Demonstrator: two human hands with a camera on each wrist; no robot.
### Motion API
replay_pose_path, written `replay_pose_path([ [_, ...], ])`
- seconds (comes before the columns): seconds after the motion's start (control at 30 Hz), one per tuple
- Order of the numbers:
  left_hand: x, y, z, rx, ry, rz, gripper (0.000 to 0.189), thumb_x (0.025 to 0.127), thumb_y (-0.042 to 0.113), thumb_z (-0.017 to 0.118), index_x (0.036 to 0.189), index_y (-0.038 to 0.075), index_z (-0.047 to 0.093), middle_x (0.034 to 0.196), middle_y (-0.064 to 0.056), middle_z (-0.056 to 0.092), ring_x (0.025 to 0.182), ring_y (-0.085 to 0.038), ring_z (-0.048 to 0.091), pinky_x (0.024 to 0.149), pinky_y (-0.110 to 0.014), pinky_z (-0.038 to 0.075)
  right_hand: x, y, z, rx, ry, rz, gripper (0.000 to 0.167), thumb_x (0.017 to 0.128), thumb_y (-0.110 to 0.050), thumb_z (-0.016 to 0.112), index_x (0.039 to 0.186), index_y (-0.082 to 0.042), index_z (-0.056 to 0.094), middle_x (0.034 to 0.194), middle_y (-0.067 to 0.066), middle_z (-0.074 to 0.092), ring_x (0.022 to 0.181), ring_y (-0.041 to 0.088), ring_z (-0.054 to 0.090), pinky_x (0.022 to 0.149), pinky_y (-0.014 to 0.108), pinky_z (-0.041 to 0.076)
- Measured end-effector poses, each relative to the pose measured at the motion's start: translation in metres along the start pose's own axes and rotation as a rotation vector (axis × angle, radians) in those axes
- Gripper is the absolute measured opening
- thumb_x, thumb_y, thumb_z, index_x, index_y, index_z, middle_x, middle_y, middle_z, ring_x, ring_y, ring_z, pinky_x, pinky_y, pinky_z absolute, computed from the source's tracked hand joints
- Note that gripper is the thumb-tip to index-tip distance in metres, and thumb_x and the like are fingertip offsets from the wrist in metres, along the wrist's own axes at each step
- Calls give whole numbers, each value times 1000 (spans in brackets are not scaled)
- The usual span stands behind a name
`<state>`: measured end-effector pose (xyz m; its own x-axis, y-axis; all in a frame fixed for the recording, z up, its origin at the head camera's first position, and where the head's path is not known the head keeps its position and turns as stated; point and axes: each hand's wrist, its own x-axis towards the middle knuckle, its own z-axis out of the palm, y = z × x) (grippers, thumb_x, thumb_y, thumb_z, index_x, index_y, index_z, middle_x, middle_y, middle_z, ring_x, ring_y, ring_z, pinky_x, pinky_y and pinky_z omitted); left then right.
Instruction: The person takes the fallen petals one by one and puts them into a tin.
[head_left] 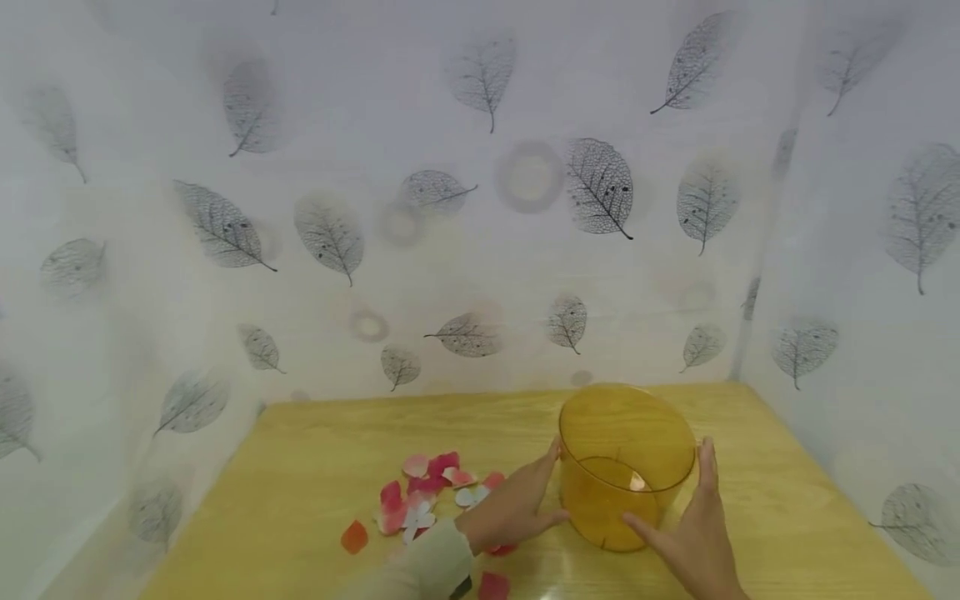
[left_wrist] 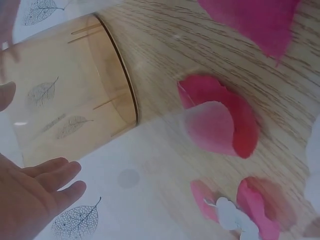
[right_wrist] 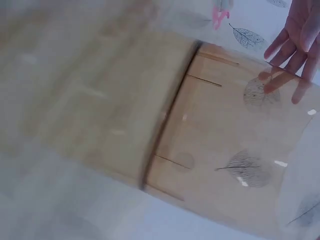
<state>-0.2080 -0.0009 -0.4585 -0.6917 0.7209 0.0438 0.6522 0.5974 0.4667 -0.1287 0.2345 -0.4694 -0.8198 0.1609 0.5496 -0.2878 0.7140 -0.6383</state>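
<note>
A clear amber-tinted round container (head_left: 626,517) with a wide open top stands between my two hands at the right of the wooden table. My left hand (head_left: 513,508) lies along its left side, fingers stretched out and thumb toward the front. On the other side, my right hand (head_left: 697,537) has its fingers extended up along the wall and its thumb spread before it. Whether either palm presses the wall cannot be told. Both wrist views show the container's see-through wall (left_wrist: 65,95) and dark rim (right_wrist: 172,112) close up.
Pink and red petals (head_left: 427,483) lie loosely on the table (head_left: 315,450) left of the container, with white flower pieces (head_left: 418,518) among them. An orange petal (head_left: 354,537) sits apart at the left. Leaf-printed sheeting (head_left: 405,275) encloses the back and sides.
</note>
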Motion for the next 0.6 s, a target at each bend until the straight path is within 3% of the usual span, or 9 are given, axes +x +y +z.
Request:
replay_pose_path([
  [0.13, -1, 0, 0, 6, 9, -12, 95, 91, 44, 56, 149, 18, -15, 156, -5, 18, 139, -25, 33, 111, -39, 33, 11, -6, 7, -163, 249, -491, 85, 83, -65, 53, 132, 2, 37, 144, 30, 32, 139, 38, 26, 115, 55, 15],
  [0.23, -2, 1, 0, 9, 12, -13, 96, 91, 42, 57, 149, 18, -16, 156, -6, 19, 139, -25, 33, 111, -40, 33, 22, -13, 12, -279, 313, -705, 67, 90, -59, 45, 120, 0, 53, 127, 29, 51, 125, 38, 44, 117, 44, 19],
  [0.3, -3, 1, -1, 9, 13, -3, 97, 91, 40, 58, 149, 18, -16, 155, -7, 21, 139, -25, 34, 111, -40, 33, 26, -18, 15, -321, 298, -744, 64, 92, -56, 44, 119, 0, 56, 120, 26, 56, 115, 38, 50, 111, 43, 29],
  [0.4, -3, 2, -1, 5, -4, 20, 96, 91, 38, 59, 149, 17, -16, 154, -8, 24, 138, -25, 35, 111, -38, 34, 25, -19, 16, -384, 283, -726, 63, 93, -55, 40, 117, 1, 59, 108, 21, 62, 98, 36, 55, 93, 46, 40],
  [0.47, -4, 3, -3, 21, -17, 30, 96, 91, 37, 59, 150, 17, -14, 153, -9, 26, 137, -25, 38, 110, -38, 36, 23, -19, 15, -414, 281, -700, 63, 94, -55, 38, 112, 1, 62, 100, 18, 63, 89, 34, 56, 78, 47, 41],
  [0.6, -11, 0, -14, 75, -57, 25, 86, 92, 35, 58, 152, 16, 0, 153, -7, 30, 135, -25, 40, 109, -38, 37, 21, -17, 14, -414, 274, -695, 59, 94, -52, 40, 99, 2, 65, 87, 15, 63, 77, 31, 56, 71, 46, 41],
])
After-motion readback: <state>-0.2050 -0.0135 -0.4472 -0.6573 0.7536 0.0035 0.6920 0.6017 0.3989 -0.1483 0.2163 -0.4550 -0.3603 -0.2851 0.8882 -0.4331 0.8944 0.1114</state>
